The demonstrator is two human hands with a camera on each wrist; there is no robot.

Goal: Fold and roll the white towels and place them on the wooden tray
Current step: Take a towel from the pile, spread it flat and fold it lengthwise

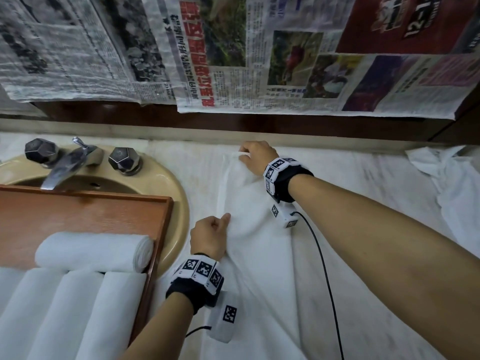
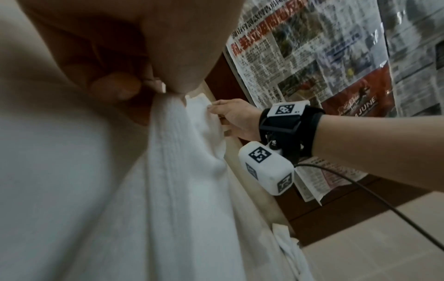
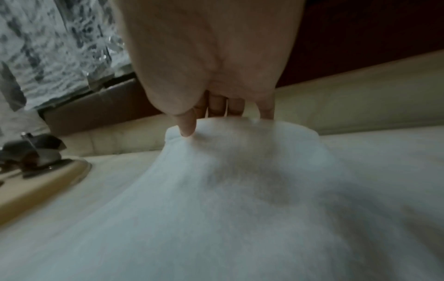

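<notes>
A: Start at the fingers [image 3: 187, 125] of the right hand [image 1: 257, 157]: thumb on top, the rest curled under, pinching the far corner of the towel [image 1: 259, 255] close to the back ledge.

B: And the left hand [image 1: 210, 237] is pinching too. Its wrist view shows thumb and fingers [image 2: 115, 87] closed on a bunched edge of the same towel, nearer the person.

A: So both hands have the towel's left edge, far corner and near one. The cloth lies spread and wrinkled across the worktop [image 1: 200, 162], to the right of the sink [image 1: 179, 193].

B: Looks like the fold is just starting. No crease laid over yet, no rolling.

A: On progress: the tray [image 1: 104, 211] sits across the sink with one roll [image 1: 93, 252] lying crosswise and at least three more rolls [image 1: 78, 307] side by side below it. Those look finished.

B: Left to do: fold this one, roll it, set it down. And there's a crumpled towel [image 1: 441, 167] at the far right of the worktop, not yet touched.

A: Room on the tray? Bare wood behind the crosswise roll, toward the tap [image 1: 67, 162].

B: Obstacles: the black cable [image 1: 322, 268] from the right wrist trails over the towel and could snag. Newspapers [image 1: 233, 53] cover the wall, clear of the work.
</notes>
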